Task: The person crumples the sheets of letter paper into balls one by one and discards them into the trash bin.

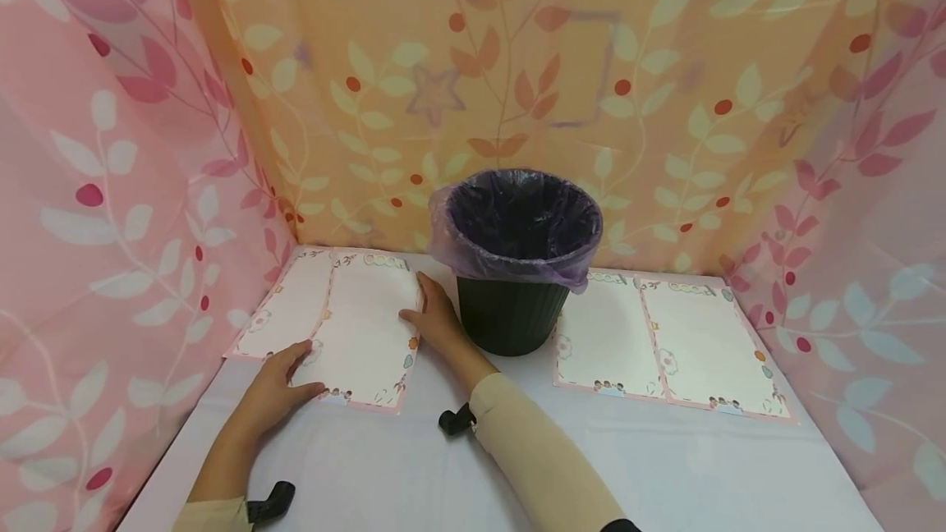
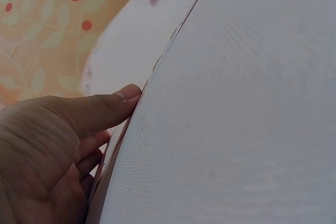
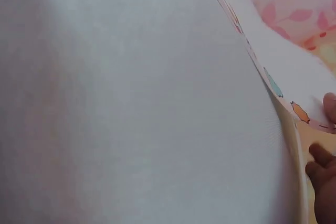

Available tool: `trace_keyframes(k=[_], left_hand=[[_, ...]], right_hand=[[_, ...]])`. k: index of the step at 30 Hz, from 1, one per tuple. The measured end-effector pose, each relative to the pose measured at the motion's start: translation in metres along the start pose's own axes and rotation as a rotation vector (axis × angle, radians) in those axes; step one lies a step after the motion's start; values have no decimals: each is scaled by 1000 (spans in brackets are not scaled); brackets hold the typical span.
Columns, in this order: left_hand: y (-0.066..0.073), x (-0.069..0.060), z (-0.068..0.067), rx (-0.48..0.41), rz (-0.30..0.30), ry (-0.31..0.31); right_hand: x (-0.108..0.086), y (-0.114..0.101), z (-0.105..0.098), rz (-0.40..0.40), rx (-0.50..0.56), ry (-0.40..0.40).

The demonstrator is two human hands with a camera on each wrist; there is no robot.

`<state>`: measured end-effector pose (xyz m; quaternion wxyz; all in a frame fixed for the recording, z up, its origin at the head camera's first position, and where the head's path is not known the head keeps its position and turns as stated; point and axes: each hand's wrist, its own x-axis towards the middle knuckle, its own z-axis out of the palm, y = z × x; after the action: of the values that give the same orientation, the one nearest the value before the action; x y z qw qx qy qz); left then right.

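Two white sheets with pink decorated borders lie side by side at the left, the outer sheet (image 1: 291, 302) and the inner sheet (image 1: 365, 323). My left hand (image 1: 275, 391) touches the inner sheet's lower left corner, fingers and thumb spread apart. In the left wrist view, the left hand (image 2: 58, 140) has its thumb against the sheet's edge (image 2: 131, 51). At the inner sheet's right edge is my right hand (image 1: 441, 323), thumb over the paper, fingers along the side. The right wrist view shows part of the right hand (image 3: 326, 182) beside the sheet (image 3: 294, 72).
A black bin (image 1: 510, 314) lined with a purple bag (image 1: 502, 265) stands at the back middle, just right of my right hand. Two similar sheets, one (image 1: 609, 335) partly behind the bin and another (image 1: 709, 343), lie to the right. Patterned curtains (image 1: 517, 64) enclose the white table (image 1: 665, 466).
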<state>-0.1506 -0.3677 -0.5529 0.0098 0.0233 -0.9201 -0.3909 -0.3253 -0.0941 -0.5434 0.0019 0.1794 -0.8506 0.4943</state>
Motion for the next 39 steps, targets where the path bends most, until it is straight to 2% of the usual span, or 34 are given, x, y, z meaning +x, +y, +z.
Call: trace_keyframes(k=[2,7,10,14,20,27,33,39], left_hand=[[1,0,-1,-6,2,0],[1,2,-1,-9,9,-4],[1,3,-1,-16,8,-6],[3,3,0,-19,1,-7],[5,2,1,-18,1,-4],[4,1,1,-17,-21,-7],[6,0,2,-21,-46,12],[12,-1,-2,-117,-103,78]], right_hand=[[-2,-3,-2,23,117,9],[-5,-11,-2,145,367,43],[-7,-12,-3,179,457,53],[-8,-8,-4,187,468,61],[-8,-10,-4,156,512,79],[-14,-30,-10,149,508,60],[-22,-45,-15,96,561,20],[-35,-64,-19,26,602,-42]])
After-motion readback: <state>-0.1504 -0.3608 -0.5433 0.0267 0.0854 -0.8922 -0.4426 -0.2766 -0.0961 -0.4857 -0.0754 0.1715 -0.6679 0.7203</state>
